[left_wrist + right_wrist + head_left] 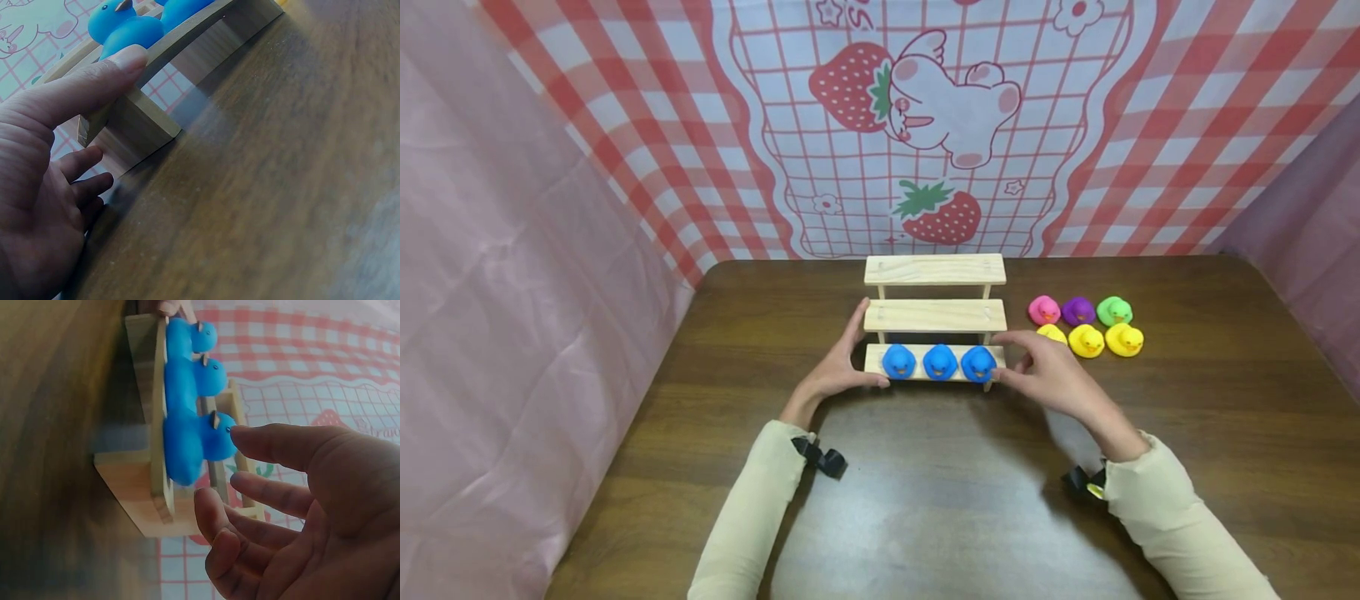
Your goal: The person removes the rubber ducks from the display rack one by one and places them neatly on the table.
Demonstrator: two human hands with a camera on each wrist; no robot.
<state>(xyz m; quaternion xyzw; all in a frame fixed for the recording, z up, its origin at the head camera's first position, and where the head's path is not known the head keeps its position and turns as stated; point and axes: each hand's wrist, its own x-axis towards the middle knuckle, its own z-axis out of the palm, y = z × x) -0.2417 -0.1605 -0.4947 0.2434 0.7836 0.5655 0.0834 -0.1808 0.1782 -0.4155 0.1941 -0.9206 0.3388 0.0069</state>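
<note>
Our sleeves (pixel 745 517) lie nearest, in front of the wooden stand (pixel 935 315). At the stand's left end our left hand (pixel 835 367) touches it, thumb spread wide from the fingers, its tip on the front edge of the bottom step (pixel 919 354). Along that step, its long axis running left to right, sit three blue ducks (pixel 940 362). Nearest the rightmost duck (pixel 978 364), just left of its fingertips, is our right hand (pixel 1051 375): thumb and fingers parted, loosely bent; contact we cannot tell. Right of the stand, six more ducks (pixel 1086 340) sit in two rows.
</note>
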